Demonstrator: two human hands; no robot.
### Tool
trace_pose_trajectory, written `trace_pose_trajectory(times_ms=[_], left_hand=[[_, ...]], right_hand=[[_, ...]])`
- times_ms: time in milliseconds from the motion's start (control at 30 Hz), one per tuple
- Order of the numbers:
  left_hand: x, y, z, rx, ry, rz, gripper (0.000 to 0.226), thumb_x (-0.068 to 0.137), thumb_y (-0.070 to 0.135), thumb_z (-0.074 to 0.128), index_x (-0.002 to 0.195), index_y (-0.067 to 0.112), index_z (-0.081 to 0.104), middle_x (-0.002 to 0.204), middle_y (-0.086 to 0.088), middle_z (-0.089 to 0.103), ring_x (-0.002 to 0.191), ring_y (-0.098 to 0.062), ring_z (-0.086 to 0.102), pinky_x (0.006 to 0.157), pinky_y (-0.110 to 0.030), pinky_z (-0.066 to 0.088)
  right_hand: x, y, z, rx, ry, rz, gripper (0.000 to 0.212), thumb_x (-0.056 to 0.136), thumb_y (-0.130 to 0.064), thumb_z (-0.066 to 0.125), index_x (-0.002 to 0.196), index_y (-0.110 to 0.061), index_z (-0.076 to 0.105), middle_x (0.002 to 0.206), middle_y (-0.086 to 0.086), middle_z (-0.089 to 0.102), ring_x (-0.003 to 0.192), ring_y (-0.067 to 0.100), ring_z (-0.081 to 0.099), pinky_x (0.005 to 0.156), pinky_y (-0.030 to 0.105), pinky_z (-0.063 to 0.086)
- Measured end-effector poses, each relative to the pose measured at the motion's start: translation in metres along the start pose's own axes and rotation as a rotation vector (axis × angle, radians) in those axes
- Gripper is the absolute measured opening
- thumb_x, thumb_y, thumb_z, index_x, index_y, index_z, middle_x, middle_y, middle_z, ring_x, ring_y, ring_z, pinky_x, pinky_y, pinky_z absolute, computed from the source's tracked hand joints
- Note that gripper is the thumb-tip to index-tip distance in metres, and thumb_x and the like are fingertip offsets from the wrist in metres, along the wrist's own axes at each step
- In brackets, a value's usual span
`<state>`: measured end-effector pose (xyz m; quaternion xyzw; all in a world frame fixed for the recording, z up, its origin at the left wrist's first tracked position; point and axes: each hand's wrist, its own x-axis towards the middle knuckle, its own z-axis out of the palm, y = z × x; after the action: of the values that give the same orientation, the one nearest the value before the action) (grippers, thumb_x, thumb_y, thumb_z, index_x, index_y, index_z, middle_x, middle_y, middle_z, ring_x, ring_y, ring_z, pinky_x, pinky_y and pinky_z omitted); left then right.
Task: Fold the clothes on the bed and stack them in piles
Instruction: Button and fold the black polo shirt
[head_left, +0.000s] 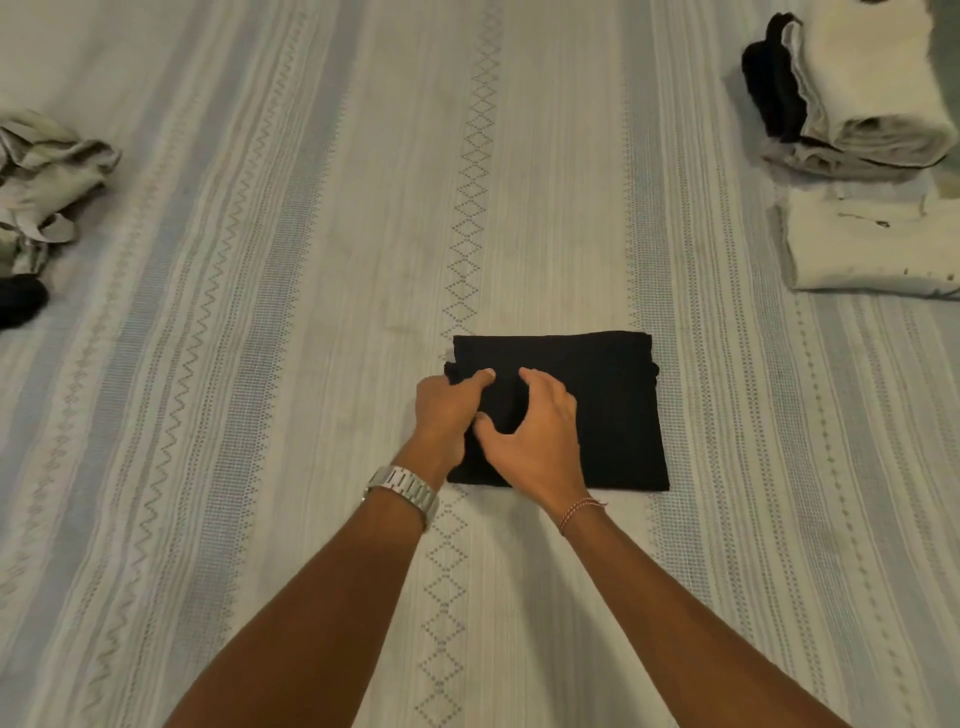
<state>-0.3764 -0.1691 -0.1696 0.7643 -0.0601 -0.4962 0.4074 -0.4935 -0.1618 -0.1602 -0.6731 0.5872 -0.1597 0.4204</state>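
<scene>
Currently, both forearms reach out over the bed (270, 322) from its near edge. A metal watch (408, 487) sits on the left wrist; a thin thread bracelet (579, 508) circles the right wrist.

The left hand (448, 410) lies at the left edge of the folded black garment (602, 410), its index finger stretched forward on the cloth and its other fingers tucked at or under the edge; whether they pinch the fabric cannot be told. The right hand (535, 436) rests on top, fingers bent and slightly apart, thumb spread toward the left hand, clamped on nothing visible.

The black garment lies flat at the middle of the bed, a compact rectangle of several layers. Judged by its look:
- Weight: light.
- Stiffness: none; the layers will sag and slide apart if lifted by one corner.
- Surface: soft knit, not slippery, not fragile.
- Recommended hold: slide flat fingers under the two opposite short edges, thumbs on top, and lift the whole packet level.

Farther out on the left lies a crumpled pale garment (47, 182), not yet folded, with a small dark item (18, 301) beside it. Farther out on the right, a folded cream piece (867, 244) lies flat, and beyond it stands a stack of folded clothes (857, 88), light pieces with a black one among them. The stack is the likely destination.
</scene>
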Motion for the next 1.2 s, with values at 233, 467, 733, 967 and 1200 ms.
trace_pose_trajectory(times_ms=[233, 467, 733, 967, 1200], left_hand=[[-0.031, 0.028, -0.014, 0.155, -0.347, 0.312, 0.041, 0.107, 0.033, 0.036, 0.101, 0.017, 0.073, 0.082, 0.006, 0.075, 0.091, -0.013, 0.068, 0.081, -0.031, 0.055], [-0.019, 0.011, -0.025, 0.089, -0.154, 0.255, 0.031, 0.108, 0.039, 0.038, 0.124, 0.021, 0.058, 0.128, -0.007, 0.064, 0.103, -0.016, 0.064, 0.088, -0.033, 0.055], [-0.033, 0.014, -0.041, -0.365, -0.393, -0.102, 0.074, 0.09, 0.078, 0.04, 0.124, 0.019, 0.069, 0.118, -0.007, 0.074, 0.11, -0.031, 0.07, 0.098, -0.048, 0.054], [-0.021, -0.032, -0.039, 0.342, -0.276, 0.129, 0.026, 0.099, 0.043, 0.061, 0.104, 0.018, 0.066, 0.111, -0.004, 0.071, 0.094, -0.014, 0.065, 0.076, -0.023, 0.051], [-0.012, -0.036, -0.036, 0.383, 0.055, 0.308, 0.029, 0.091, 0.032, 0.075, 0.11, 0.01, 0.071, 0.097, -0.005, 0.073, 0.092, -0.022, 0.069, 0.087, -0.035, 0.056]], right_hand=[[0.008, -0.022, -0.005, 0.075, 0.146, 0.058, 0.035, 0.099, -0.015, 0.06, 0.134, -0.012, 0.054, 0.11, 0.003, 0.068, 0.096, 0.02, 0.068, 0.078, 0.024, 0.056], [-0.002, -0.057, -0.068, 0.509, 0.24, 0.135, 0.01, 0.104, -0.025, 0.056, 0.102, -0.029, 0.065, 0.096, -0.012, 0.069, 0.09, 0.007, 0.066, 0.087, 0.034, 0.06], [-0.026, -0.027, -0.149, 0.972, -0.097, 0.334, 0.025, 0.1, -0.029, 0.06, 0.121, -0.018, 0.067, 0.111, 0.005, 0.077, 0.1, 0.025, 0.074, 0.082, 0.041, 0.062], [-0.02, 0.109, -0.123, 0.573, -0.059, 0.535, 0.016, 0.103, -0.021, 0.059, 0.114, -0.022, 0.071, 0.119, 0.007, 0.074, 0.11, 0.026, 0.069, 0.095, 0.043, 0.055], [-0.014, 0.121, -0.119, 0.252, 0.08, 0.314, 0.036, 0.101, -0.027, 0.063, 0.136, -0.028, 0.058, 0.114, -0.006, 0.066, 0.106, 0.013, 0.063, 0.097, 0.032, 0.05]])
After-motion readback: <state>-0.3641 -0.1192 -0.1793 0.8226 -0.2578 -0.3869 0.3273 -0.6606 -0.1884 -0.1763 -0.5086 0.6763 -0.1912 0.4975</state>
